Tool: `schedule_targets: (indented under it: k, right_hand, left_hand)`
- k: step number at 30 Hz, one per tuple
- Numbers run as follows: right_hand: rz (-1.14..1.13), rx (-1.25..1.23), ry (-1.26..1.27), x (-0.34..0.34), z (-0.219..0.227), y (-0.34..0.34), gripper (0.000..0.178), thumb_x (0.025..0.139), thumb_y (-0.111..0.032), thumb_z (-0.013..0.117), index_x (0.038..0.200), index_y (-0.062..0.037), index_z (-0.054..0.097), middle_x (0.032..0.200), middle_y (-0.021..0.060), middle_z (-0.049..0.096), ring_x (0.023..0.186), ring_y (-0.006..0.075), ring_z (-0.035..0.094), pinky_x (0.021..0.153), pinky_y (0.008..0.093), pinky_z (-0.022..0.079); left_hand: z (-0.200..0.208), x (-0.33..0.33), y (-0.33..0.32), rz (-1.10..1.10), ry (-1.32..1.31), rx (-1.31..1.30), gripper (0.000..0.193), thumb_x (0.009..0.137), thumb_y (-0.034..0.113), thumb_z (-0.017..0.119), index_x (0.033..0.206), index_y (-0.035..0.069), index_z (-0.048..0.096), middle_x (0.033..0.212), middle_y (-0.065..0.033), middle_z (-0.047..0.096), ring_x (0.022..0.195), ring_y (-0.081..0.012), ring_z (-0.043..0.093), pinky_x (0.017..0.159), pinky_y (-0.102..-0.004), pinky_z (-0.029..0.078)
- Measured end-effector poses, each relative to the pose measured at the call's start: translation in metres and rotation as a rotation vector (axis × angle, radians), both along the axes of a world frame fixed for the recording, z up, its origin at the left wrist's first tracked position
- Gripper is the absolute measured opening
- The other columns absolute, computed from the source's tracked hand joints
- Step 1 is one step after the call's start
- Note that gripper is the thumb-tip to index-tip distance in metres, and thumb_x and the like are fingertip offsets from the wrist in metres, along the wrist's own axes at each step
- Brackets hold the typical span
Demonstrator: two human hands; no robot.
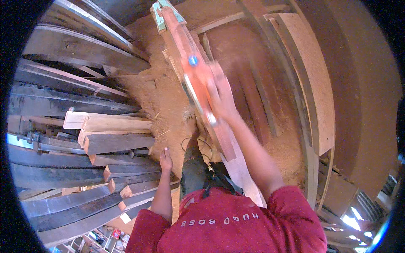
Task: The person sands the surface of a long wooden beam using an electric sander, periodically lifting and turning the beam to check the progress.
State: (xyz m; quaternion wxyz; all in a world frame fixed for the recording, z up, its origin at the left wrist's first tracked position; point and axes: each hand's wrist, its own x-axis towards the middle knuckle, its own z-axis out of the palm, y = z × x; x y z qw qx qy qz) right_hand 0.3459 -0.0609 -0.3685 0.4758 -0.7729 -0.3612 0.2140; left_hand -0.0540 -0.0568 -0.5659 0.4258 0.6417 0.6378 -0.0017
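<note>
My right hand [222,96], blurred by motion, is wrapped round an orange planer [198,82] with a blue front knob and a white strip along its side. The planer rests on a long reddish plank [182,36] that runs from the far centre down to my right side. A pale green block [160,17] flanks the plank's far end. My left hand [166,160] hangs free at my left, its fingers stretched out, close to the stacked timber and holding nothing. Part of the planer's grip is hidden under my right hand.
Stacked timber beams [120,143] fill the left side, their ends jutting toward me. A thick beam [322,84] stands along the right. Sawdust covers the floor [147,95]. A thin dark cord [206,142] loops by my foot [192,126].
</note>
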Motion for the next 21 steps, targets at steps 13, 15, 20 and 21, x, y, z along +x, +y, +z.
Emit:
schedule_targets:
  k: [13,15,20,21]
  right_hand:
    - [-0.098,-0.218,0.31,-0.085,0.03,-0.152,0.059,0.103,-0.054,0.041,0.089,0.0004,0.059,0.06,0.0043,0.053,0.055,0.0131,0.052,0.052,0.0319,0.042]
    - [-0.142,-0.136,0.281,-0.059,0.019,-0.106,0.057,0.104,-0.052,0.041,0.084,-0.0005,0.056,0.06,0.0033,0.049,0.057,0.012,0.049,0.052,0.0316,0.041]
    - [-0.035,-0.002,0.033,0.014,0.006,0.035,0.05,0.105,-0.045,0.043,0.084,-0.0002,0.053,0.07,0.0068,0.049,0.072,0.0175,0.054,0.066,0.0342,0.043]
    - [0.012,-0.023,0.046,0.027,0.007,0.065,0.049,0.105,-0.043,0.044,0.085,0.0006,0.054,0.075,0.0097,0.054,0.077,0.0213,0.058,0.071,0.0356,0.045]
  left_hand:
    - [-0.024,-0.027,-0.021,-0.244,0.032,-0.023,0.06,0.106,0.046,0.034,0.119,-0.003,0.066,0.12,-0.0284,0.064,0.117,-0.0442,0.058,0.101,-0.0476,0.044]
    - [-0.014,-0.008,-0.008,-0.121,0.076,-0.175,0.059,0.106,0.045,0.034,0.119,-0.003,0.067,0.119,-0.0274,0.065,0.117,-0.043,0.059,0.102,-0.0465,0.044]
    - [-0.03,-0.036,0.026,-0.014,-0.038,-0.104,0.059,0.106,0.045,0.034,0.119,-0.003,0.066,0.122,-0.0272,0.065,0.119,-0.0417,0.059,0.102,-0.0465,0.043]
    - [-0.037,-0.046,0.031,0.042,-0.044,-0.115,0.059,0.106,0.045,0.034,0.119,-0.003,0.066,0.122,-0.027,0.065,0.118,-0.0415,0.059,0.102,-0.0468,0.043]
